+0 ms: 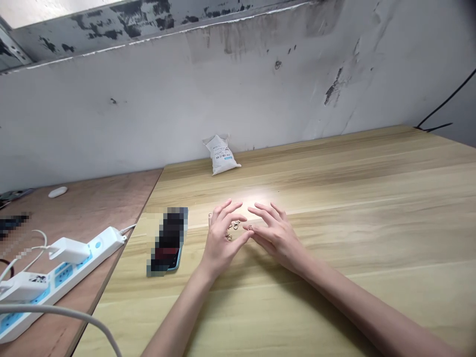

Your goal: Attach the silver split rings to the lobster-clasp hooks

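At five o'clock from the bag (222,157), the left hand (220,239) and right hand (278,237), most fingers spread, seem to work on the ring (250,227) between them, needing a gentle touch next, but I can't tell which pinches it.

Head view, forward-down, apparently tilted

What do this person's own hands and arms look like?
The left hand and right hand are ungloved and slim-fingered. The visible forearms are bare: no sleeves, watches or bracelets. A small ring shows by the right hand; whether worn is unclear.
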### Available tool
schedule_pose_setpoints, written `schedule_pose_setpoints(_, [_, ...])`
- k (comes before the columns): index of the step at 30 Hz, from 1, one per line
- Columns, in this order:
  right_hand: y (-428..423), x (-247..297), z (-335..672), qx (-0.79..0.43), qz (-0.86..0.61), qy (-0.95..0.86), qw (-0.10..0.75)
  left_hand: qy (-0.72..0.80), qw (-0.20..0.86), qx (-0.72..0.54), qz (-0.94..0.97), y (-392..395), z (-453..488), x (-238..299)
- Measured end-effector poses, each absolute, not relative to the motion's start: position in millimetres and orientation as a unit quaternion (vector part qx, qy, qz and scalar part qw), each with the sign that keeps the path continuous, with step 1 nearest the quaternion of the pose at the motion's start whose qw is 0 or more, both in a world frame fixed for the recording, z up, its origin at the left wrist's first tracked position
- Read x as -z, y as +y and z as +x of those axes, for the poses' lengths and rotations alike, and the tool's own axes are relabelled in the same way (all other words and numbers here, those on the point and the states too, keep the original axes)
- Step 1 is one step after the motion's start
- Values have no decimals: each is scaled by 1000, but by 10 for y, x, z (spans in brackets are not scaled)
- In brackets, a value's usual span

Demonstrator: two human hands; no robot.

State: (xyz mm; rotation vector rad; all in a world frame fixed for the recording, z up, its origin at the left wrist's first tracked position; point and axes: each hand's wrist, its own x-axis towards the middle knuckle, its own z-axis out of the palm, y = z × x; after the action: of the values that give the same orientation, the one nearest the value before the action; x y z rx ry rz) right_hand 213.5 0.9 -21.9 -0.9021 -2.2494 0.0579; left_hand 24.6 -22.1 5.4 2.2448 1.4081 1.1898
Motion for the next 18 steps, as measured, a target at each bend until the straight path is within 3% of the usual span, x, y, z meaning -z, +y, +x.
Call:
schedule_pose_setpoints(4, [14,197,2158,-18,-340,-877,339,487,196,-384,759,-198,203,-43])
schedule_pose_setpoints(13, [21,203,2156,-18,-334,-881,336,466,222,-364,776,-195,207,-49])
schedule_pose_setpoints(18, [53,205,2201,-35,-314,-886,340,455,140,-333,814,-184,153,-97])
